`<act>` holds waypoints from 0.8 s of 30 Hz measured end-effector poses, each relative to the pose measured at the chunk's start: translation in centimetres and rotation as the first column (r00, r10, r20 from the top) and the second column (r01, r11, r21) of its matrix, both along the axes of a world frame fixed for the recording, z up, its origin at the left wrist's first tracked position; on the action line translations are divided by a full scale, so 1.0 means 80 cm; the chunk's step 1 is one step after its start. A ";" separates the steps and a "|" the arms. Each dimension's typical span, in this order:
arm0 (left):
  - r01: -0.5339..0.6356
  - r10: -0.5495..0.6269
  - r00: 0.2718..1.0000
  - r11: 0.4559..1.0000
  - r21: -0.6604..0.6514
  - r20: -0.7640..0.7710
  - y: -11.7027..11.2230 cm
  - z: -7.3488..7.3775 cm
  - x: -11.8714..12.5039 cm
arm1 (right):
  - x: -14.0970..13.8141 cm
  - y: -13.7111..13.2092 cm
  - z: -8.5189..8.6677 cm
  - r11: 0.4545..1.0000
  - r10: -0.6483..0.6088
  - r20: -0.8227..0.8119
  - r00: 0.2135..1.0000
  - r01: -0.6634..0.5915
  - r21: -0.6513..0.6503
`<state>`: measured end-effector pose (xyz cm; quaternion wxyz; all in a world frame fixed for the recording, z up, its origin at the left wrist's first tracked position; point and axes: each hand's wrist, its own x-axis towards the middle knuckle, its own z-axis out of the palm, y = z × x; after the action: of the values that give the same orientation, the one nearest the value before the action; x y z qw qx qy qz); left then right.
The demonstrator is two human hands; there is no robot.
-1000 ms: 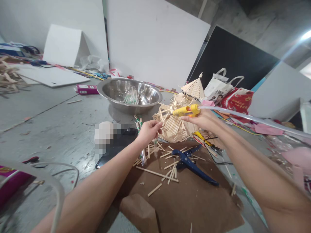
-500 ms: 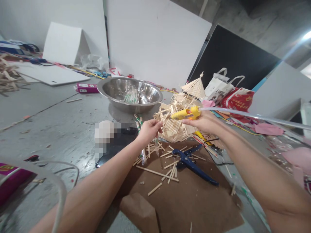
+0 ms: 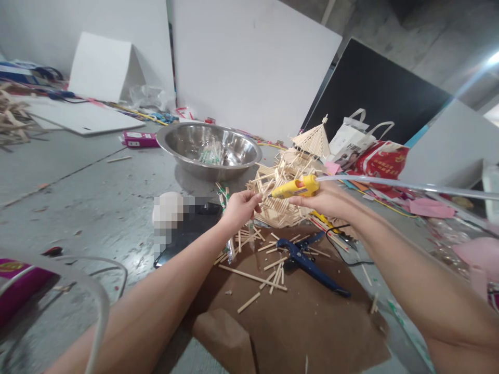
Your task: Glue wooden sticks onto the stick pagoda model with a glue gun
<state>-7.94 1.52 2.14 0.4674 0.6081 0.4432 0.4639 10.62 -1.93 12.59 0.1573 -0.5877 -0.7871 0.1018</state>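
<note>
My right hand [image 3: 326, 201] is wrapped round a yellow hot glue gun [image 3: 296, 187], its nozzle pointing left. A long translucent glue stick [image 3: 397, 183] runs out of the gun's back toward the right edge. Just left of the nozzle, my left hand [image 3: 242, 209] pinches a thin wooden stick, mostly hidden by the fingers. The nozzle is close to those fingertips; whether it touches the stick I cannot tell. Behind both hands stands a model built of wooden sticks [image 3: 278, 210], with a pointed roof [image 3: 312, 141] at its back.
Blue-handled cutters [image 3: 312, 267] and several loose sticks [image 3: 253, 279] lie on brown paper [image 3: 304, 327]. A steel basin [image 3: 210, 169] with wrapped packets stands at the back. Left of the sticks lies a black flat object [image 3: 187, 234]. Bags [image 3: 378, 158] stand at the back right.
The glue gun and my right hand have shifted slightly left and down, bringing the nozzle nearer the left fingertips. My left hand has stayed almost still.
</note>
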 end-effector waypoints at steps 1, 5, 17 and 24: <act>-0.001 0.001 1.000 1.000 0.003 -0.008 0.000 0.000 0.000 | 0.000 0.000 0.000 1.000 -0.001 0.002 1.000 0.001 0.000; 0.002 -0.001 1.000 1.000 0.011 -0.022 0.001 -0.002 0.000 | 0.001 0.000 -0.001 1.000 0.000 -0.007 1.000 0.000 0.022; -0.038 0.040 0.993 0.999 0.016 -0.112 -0.002 0.002 0.003 | 0.011 0.000 0.006 0.995 -0.046 -0.062 0.997 0.051 0.081; -0.039 0.040 0.990 0.999 0.017 -0.134 0.000 0.005 0.006 | 0.027 -0.003 0.003 0.992 -0.101 -0.094 0.990 0.108 0.071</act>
<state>-7.47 1.51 2.54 0.4229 0.6324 0.4824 0.4342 12.79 -2.15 12.80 0.2198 -0.6166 -0.7506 0.0898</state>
